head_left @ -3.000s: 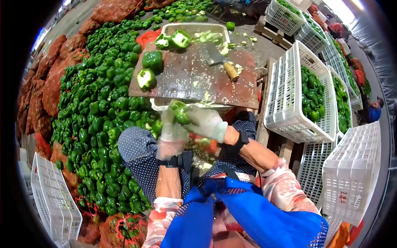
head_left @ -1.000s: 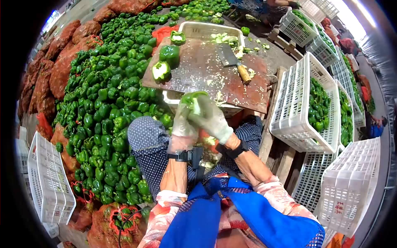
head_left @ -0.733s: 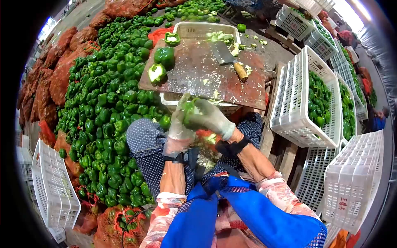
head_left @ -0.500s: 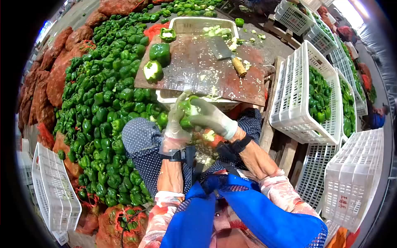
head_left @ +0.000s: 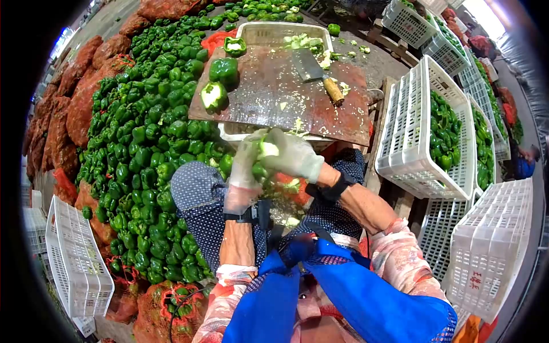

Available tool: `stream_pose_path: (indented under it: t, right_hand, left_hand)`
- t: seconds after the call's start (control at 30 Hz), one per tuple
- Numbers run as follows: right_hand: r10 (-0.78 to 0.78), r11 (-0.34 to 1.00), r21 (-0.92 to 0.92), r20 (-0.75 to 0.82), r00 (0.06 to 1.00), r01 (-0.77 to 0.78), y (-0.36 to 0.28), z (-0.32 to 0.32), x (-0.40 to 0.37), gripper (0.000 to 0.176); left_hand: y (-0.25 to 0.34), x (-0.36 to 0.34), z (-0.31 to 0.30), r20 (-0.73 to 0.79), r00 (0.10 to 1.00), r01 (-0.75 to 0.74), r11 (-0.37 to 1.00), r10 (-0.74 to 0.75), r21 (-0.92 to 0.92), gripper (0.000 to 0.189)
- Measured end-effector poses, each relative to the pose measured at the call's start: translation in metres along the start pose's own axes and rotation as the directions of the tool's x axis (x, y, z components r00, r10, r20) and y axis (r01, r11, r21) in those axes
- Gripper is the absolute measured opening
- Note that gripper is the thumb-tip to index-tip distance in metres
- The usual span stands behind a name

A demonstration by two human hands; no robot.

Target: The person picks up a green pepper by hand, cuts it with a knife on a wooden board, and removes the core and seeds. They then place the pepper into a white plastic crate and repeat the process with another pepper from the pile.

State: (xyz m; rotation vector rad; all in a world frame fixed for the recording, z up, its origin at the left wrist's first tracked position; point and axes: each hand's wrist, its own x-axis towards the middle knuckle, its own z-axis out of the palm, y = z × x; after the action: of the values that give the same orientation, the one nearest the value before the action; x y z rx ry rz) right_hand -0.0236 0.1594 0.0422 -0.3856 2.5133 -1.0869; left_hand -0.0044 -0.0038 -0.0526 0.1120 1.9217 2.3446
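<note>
Above my lap, my left hand (head_left: 246,163) in a pale glove is closed around a cut green bell pepper (head_left: 269,150), whose whitish inside faces up. My right hand (head_left: 296,155), gloved too, is closed over the pepper's open side; its fingertips are blurred, so what they pinch is hidden. Just beyond both hands lies a wet wooden board (head_left: 269,97) strewn with seeds. On it, a cleaver (head_left: 307,64) with a wooden handle rests at the right. Along the board's left edge are a cut pepper (head_left: 213,96), a whole-looking pepper (head_left: 223,72) and another opened one (head_left: 235,46).
A large heap of green peppers (head_left: 148,154) spreads at my left, with red mesh sacks (head_left: 86,114) behind it. Under the board sits a white tub (head_left: 246,28) with pepper scraps. White crates (head_left: 403,137), some filled with peppers, stand at my right; another crate (head_left: 80,263) is at lower left.
My right hand has shifted slightly up and tilted more over the pepper, covering more of it. Left hand and pepper stay nearly in place. The view has shifted a little.
</note>
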Motion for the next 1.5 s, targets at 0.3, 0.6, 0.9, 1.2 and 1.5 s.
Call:
stream_pose_path:
  t: [0.3, 0.6, 0.9, 1.2, 1.5]
  right_hand:
    - [-0.023, 0.952, -0.302, -0.222, 0.975, -0.046, 0.003, -0.073, 0.026, 0.046]
    - [-0.348, 0.725, -0.591, 0.130, 0.929, 0.354, -0.027, 0.000, 0.005, 0.031]
    - [-0.271, 0.963, -0.032, -0.062, 0.961, 0.269, -0.005, 0.001, 0.001, 0.028]
    - [-0.246, 0.857, -0.408, 0.212, 0.946, 0.314, -0.002, 0.006, -0.012, 0.023]
    - [-0.011, 0.952, -0.299, -0.270, 0.963, -0.073, 0.056, -0.008, 0.001, 0.026]
  left_hand:
    - [0.073, -0.014, 0.013, -0.049, 0.976, 0.109, 0.675, -0.211, -0.730, 0.064]
    - [0.052, -0.005, 0.012, 0.006, 0.990, 0.118, 0.790, -0.143, -0.601, 0.050]
    - [0.058, -0.007, 0.017, 0.036, 0.997, 0.079, 0.849, -0.071, -0.523, 0.060]
    - [0.057, -0.005, 0.015, 0.021, 0.991, 0.126, 0.878, -0.130, -0.462, 0.054]
    - [0.057, -0.008, 0.008, -0.046, 0.995, 0.049, 0.807, -0.093, -0.589, 0.058]
